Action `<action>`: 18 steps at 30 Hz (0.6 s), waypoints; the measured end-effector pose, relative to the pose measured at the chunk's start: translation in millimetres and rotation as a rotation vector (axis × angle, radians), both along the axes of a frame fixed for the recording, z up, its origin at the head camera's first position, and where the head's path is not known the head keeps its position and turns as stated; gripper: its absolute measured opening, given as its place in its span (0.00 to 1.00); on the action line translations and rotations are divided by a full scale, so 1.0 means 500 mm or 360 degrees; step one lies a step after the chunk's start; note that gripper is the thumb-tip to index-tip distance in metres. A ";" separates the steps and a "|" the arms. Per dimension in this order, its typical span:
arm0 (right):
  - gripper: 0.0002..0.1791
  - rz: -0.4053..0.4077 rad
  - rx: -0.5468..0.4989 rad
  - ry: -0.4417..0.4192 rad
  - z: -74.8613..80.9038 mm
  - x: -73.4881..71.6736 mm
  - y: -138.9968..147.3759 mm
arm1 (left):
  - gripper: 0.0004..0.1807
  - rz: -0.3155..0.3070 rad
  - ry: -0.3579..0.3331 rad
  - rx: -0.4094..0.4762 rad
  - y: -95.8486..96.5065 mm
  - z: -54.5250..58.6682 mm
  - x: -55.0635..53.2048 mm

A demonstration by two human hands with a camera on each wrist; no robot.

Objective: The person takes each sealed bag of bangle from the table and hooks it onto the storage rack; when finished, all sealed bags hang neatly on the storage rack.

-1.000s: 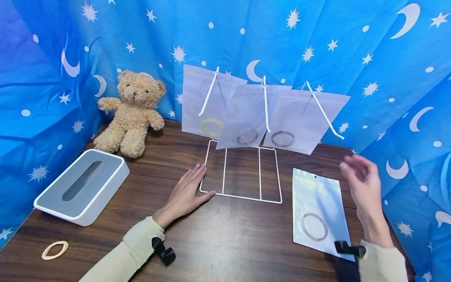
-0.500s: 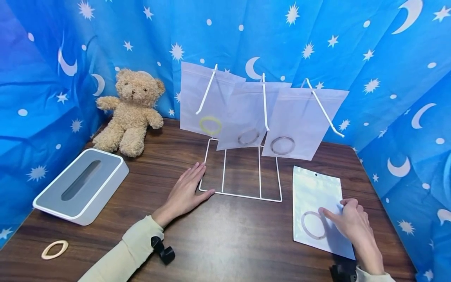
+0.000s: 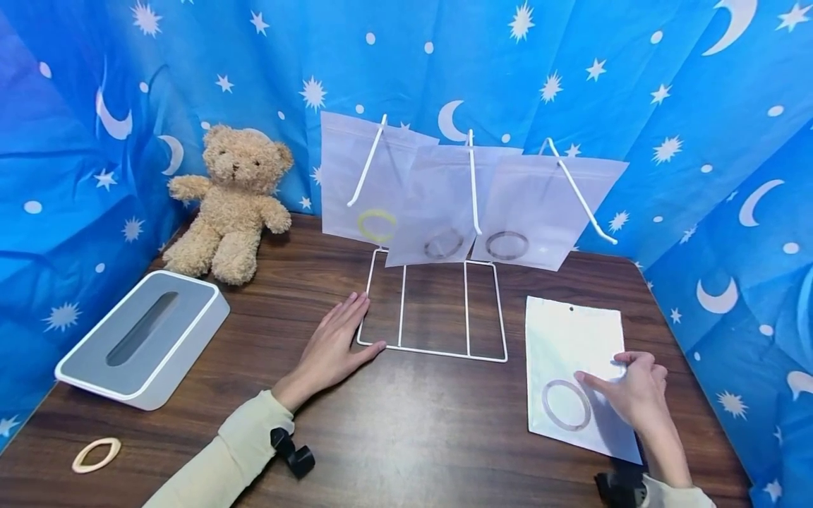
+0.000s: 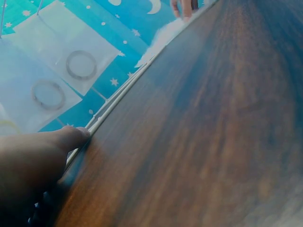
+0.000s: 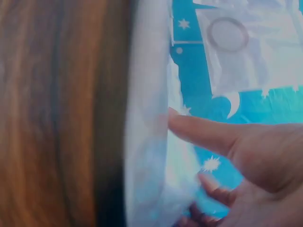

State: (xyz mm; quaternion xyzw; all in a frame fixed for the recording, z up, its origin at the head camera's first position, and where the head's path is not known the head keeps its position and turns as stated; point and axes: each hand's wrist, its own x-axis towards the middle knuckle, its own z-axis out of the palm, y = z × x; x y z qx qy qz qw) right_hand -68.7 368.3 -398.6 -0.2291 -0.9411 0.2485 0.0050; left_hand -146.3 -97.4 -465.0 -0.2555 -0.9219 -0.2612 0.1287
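Note:
My left hand lies flat on the table at the left of a white wire display rack, fingers straight, fingertips and thumb touching its base frame. In the left wrist view the thumb rests against the wire. My right hand holds a white zip bag by its right edge, thumb on the front face and fingers at the edge. A pale bangle shows in the bag's lower part. Three similar bags hang from the rack's prongs: one with a yellow bangle, two with brownish bangles.
A teddy bear sits at the back left. Before it stands a grey-topped white tissue box. A beige oval ring lies at the front left. Blue star-patterned curtains border the table.
My right hand came down from beyond the bag's upper right side to its right edge. The bag's surface looks brighter and slightly tilted. The right hanging bag swung. My left hand stayed put.

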 end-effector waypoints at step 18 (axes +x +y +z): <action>0.37 0.0140 -0.0357 0.0214 0.022 0.019 0.042 | 0.47 0.0008 -0.0002 0.0006 0.000 0.001 0.001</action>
